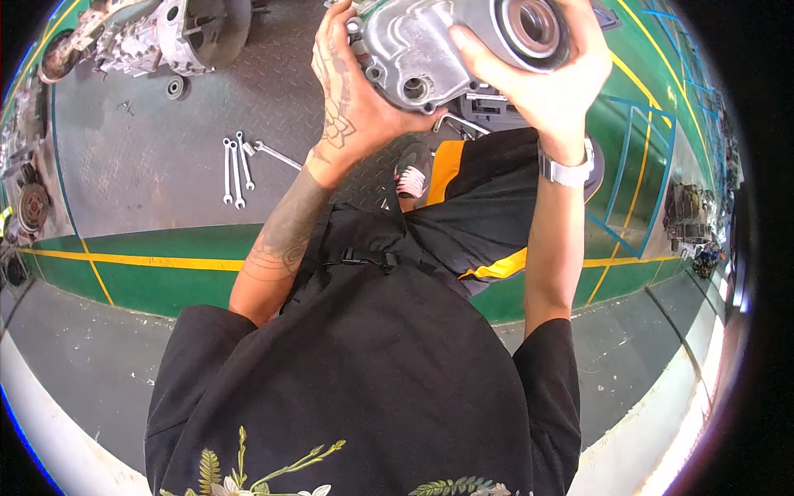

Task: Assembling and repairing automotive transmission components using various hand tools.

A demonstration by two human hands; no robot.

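Observation:
Both my hands hold up a silver cast-metal gearbox housing (413, 50) at the top of the view. It has bolt holes along its rim and a round opening with a ring seal at its right end. My left hand (351, 95) grips the left edge and underside, fingers wrapped behind. At the right end my right hand (550, 87) clasps the housing, its thumb lying across the front face. The far side of the housing is cut off by the upper edge of the picture.
Several wrenches (238, 169) lie on the dark metal plate (149, 182) to the left. Beyond them are a bearing ring (176, 88) and a large gearbox (178, 41). A tool case (488, 107) sits below the housing. Another machine part (691, 215) stands far right.

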